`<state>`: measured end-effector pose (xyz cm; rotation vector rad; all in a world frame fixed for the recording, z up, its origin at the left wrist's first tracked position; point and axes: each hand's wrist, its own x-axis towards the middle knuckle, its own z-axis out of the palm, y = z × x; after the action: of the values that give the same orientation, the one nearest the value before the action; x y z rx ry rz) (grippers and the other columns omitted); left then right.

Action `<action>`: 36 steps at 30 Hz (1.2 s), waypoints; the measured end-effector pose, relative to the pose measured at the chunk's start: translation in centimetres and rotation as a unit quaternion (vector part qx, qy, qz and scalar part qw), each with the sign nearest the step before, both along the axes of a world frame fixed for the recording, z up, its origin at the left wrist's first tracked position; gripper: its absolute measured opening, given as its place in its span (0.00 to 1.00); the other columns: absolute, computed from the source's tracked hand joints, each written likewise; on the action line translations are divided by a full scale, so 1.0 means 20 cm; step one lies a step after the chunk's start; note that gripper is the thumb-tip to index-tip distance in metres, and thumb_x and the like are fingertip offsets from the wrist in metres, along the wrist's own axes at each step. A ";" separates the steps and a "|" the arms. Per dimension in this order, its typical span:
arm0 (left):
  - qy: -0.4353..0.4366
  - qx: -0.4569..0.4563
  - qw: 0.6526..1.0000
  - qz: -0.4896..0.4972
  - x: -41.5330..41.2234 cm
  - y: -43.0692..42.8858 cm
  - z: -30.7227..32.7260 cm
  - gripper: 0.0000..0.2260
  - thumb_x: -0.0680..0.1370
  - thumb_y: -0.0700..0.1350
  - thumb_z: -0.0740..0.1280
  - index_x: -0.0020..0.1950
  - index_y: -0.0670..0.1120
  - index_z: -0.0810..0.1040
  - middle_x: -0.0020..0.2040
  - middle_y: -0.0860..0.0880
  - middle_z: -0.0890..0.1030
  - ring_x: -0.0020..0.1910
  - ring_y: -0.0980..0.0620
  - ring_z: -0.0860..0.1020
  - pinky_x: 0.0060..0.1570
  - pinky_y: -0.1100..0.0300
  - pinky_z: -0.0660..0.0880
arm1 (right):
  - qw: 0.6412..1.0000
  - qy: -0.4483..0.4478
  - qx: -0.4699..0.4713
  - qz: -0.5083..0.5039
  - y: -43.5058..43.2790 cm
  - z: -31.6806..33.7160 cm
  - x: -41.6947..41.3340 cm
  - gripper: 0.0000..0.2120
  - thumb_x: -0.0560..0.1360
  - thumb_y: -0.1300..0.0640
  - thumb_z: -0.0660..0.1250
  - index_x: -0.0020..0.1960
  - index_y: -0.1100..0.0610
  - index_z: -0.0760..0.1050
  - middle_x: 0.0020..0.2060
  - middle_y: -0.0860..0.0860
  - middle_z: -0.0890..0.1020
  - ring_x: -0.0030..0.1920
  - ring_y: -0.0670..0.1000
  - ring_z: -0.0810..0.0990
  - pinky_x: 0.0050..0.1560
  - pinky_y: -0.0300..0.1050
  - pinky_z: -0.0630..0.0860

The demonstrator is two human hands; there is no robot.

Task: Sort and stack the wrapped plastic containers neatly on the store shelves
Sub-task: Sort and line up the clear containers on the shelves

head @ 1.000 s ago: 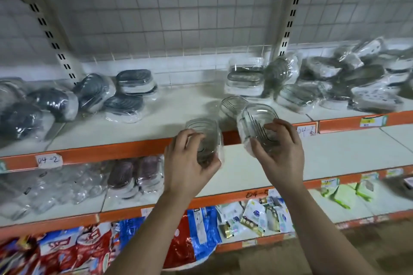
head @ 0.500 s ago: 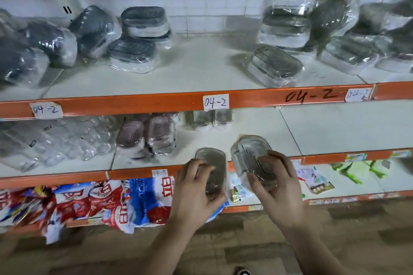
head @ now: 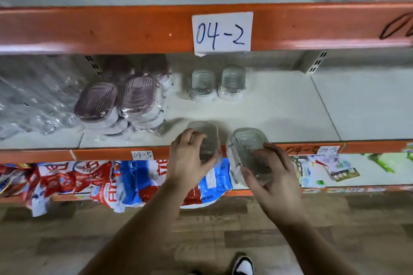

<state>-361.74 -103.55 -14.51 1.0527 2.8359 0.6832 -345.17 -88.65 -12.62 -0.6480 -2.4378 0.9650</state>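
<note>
At the white shelf [head: 279, 114], left grip [head: 190, 158] and right grip [head: 274, 176] each hold a clear wrapped plastic container [head: 245, 143]; likely light, slippery, so take its sides

Left clear container [head: 206, 136]: wrapped, upright, gripped by left hand [head: 187, 161] at shelf [head: 290, 116] front edge.
Right clear container [head: 247, 147]: ribbed lid, tilted, held in right hand [head: 274, 176].
Rear clear pair [head: 203, 83]: side by side, deep on shelf.
Purple-lidded containers [head: 96, 100]: wrapped, stacked, leaning.

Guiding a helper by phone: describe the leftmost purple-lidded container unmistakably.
Start at the white 04-2 label on the orange rail, then drop to the shelf below. Towards its left, the purple-lidded container tops the leftmost purple stack, nearest the front edge.
</note>
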 end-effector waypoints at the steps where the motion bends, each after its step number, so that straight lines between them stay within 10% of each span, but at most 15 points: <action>1: 0.000 -0.011 1.000 -0.001 -0.03 0.04 -0.03 0.28 0.71 0.65 0.60 0.60 0.46 0.78 0.60 0.46 0.76 0.58 0.47 0.76 0.59 0.50 0.74 | 1.000 -0.004 -0.002 0.000 0.02 -0.03 -0.02 0.22 0.71 0.41 0.67 0.57 0.55 0.78 0.61 0.49 0.74 0.60 0.46 0.73 0.60 0.25 0.62; 11: 0.020 -0.032 0.999 0.011 -0.32 0.33 -0.10 0.24 0.74 0.57 0.68 0.64 0.44 0.78 0.64 0.44 0.74 0.62 0.40 0.72 0.60 0.49 0.71 | 1.000 0.001 0.003 0.023 0.18 -0.20 -0.06 0.20 0.72 0.43 0.69 0.56 0.57 0.79 0.60 0.51 0.75 0.57 0.53 0.77 0.55 0.52 0.77; 16: 0.006 -0.065 0.998 -0.016 -0.35 0.32 -0.13 0.36 0.73 0.66 0.46 0.72 0.50 0.73 0.70 0.49 0.71 0.70 0.45 0.67 0.65 0.48 0.65 | 1.000 0.002 0.015 0.027 0.23 -0.21 -0.10 0.21 0.72 0.42 0.68 0.56 0.58 0.79 0.60 0.52 0.76 0.57 0.55 0.77 0.53 0.52 0.77; 36: 0.025 -0.047 0.997 0.048 -0.15 -0.03 -0.30 0.24 0.78 0.54 0.60 0.65 0.37 0.74 0.53 0.39 0.80 0.52 0.40 0.77 0.47 0.49 0.77 | 0.990 -0.074 0.119 0.006 0.37 -0.22 -0.68 0.19 0.75 0.46 0.70 0.58 0.60 0.78 0.59 0.59 0.74 0.53 0.65 0.76 0.56 0.54 0.75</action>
<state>-364.81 -104.08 -20.59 0.9385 2.9452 0.5312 -358.72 -81.28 -17.09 -0.6417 -2.6350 0.6354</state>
